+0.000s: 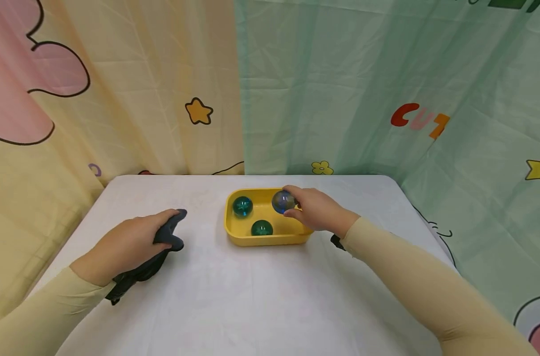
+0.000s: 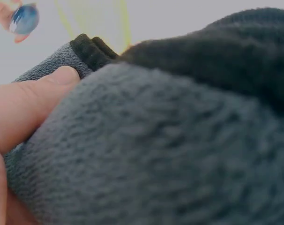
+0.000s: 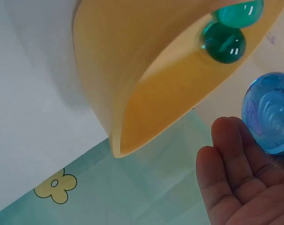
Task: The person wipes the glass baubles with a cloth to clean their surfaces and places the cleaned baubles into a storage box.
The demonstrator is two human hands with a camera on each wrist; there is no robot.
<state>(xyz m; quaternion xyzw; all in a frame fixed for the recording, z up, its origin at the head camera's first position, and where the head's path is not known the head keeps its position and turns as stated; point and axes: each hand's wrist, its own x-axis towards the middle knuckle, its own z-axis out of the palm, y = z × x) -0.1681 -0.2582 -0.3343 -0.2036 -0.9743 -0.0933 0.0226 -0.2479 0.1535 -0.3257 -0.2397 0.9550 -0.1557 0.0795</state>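
My right hand point(image 1: 319, 210) pinches a clear bluish glass ball point(image 1: 282, 202) between thumb and fingers, over the right part of a yellow tray point(image 1: 270, 241). In the right wrist view the ball point(image 3: 268, 112) looks blue, with the fingertips right at its side. Inside the tray lie a teal ball point(image 1: 242, 206) toward the back left and a green ball point(image 1: 262, 228) near the front wall. Left of the tray, my left hand point(image 1: 127, 242) grips a folded dark grey cloth point(image 1: 168, 232). Its fuzzy weave point(image 2: 146, 150) fills most of the left wrist view.
The tray stands near the back of a table with a white cover point(image 1: 252, 301). Behind and beside it hang printed curtains point(image 1: 323, 89), yellow on the left and green on the right. A black device point(image 1: 138, 274) is strapped beneath the left wrist.
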